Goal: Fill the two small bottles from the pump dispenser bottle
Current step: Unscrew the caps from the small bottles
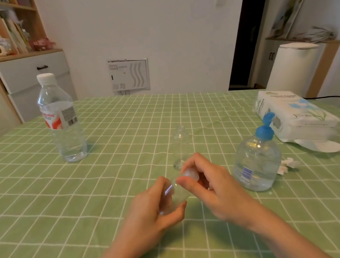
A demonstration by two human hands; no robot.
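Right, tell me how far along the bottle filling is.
Done: nothing clearly; the second small bottle stands uncapped on the table, no liquid visible in it. In hand: the left hand holds the other small bottle while the right hand pinches its cap; its fill is hidden. Left: probably pumping from the pump dispenser bottle, standing untouched to the right.

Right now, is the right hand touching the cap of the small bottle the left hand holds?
Touching. The head view shows the right hand pinching the cap of the small bottle, which the left hand grips.
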